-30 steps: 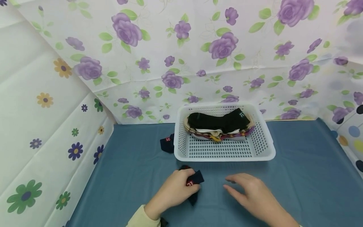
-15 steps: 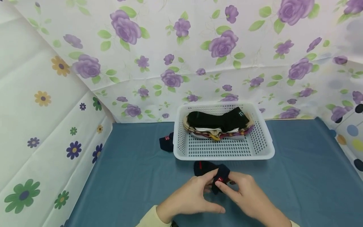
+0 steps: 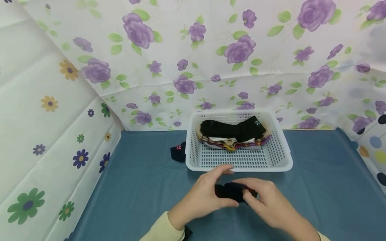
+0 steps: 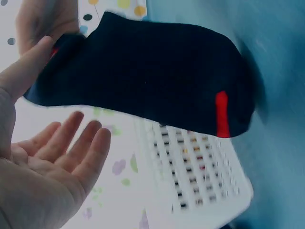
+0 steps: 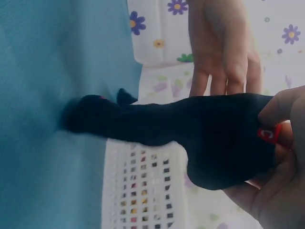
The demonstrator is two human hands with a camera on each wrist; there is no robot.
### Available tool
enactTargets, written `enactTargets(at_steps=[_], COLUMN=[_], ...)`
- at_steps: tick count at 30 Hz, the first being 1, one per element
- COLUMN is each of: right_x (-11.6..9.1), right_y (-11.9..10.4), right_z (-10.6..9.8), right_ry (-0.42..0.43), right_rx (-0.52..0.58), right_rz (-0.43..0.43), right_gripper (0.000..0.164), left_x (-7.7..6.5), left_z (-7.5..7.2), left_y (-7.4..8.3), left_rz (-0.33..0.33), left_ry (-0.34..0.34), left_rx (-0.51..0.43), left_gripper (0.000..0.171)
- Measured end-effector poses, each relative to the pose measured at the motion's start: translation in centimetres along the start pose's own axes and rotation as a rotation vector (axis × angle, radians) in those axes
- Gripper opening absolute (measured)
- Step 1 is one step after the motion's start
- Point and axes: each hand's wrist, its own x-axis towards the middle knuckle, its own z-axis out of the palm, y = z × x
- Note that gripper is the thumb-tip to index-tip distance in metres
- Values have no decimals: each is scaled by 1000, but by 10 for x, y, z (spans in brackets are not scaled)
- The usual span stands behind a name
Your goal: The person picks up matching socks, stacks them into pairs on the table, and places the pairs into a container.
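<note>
A dark navy sock point(image 3: 226, 191) hangs in front of the basket; its toe bears a red stripe in the left wrist view. My right hand point(image 3: 268, 199) pinches it between thumb and fingers at the cuff, beside a red label point(image 5: 268, 134). My left hand point(image 3: 205, 194) is spread around the sock's other side, its fingers point(image 4: 78, 148) straight and apart from the fabric. The left thumb lies along the cuff end in the left wrist view. In the right wrist view the toe end of the sock point(image 5: 143, 121) dangles toward the blue cloth.
A white perforated basket point(image 3: 238, 169) stands at the back with a stack of folded socks, a black pair point(image 3: 232, 130) on top. Another dark sock point(image 3: 178, 152) lies against its left side. A dark item point(image 3: 187, 232) shows beside the left sleeve. Flowered sheets point(image 3: 166, 67) rise behind.
The left hand carried the sock rightward to the right hand, which took hold of its cuff. Since then the left fingers have opened and the sock has turned between the hands.
</note>
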Motion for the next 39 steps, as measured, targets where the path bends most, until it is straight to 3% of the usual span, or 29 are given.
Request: enactTargets(at_steps=[3,6,11,17,26,34,39], right_x=[0,0,-2,-3,-6,-15,-16], right_y=[-6,-11,-13,-11,-5,6,11], right_z=[1,2,1,-9,-20,-32,-32], right_ry=[-11,26,136,210,348,376,377], right_rx=[15,13,-69,-211,-254,-306,-297], right_rz=[-116,-203,-253,-163,-138,28,93], right_gripper=[30,28,29,24,33,27,21], left_x=[4,8,13,11,-1,-10,-15], left_z=[8,14,20,16,-4,-26,-36], left_y=[0,-2,-8,-18,-37,-46,-51], left_rz=[49,79,95,47,-54,-169,-223], left_ry=[-48,-45,-14,2,-33,-82,-65], left_rx=[-46,-66,-77,-107,-54,-4,-15], left_gripper=[59,31,15,15,18,9,12])
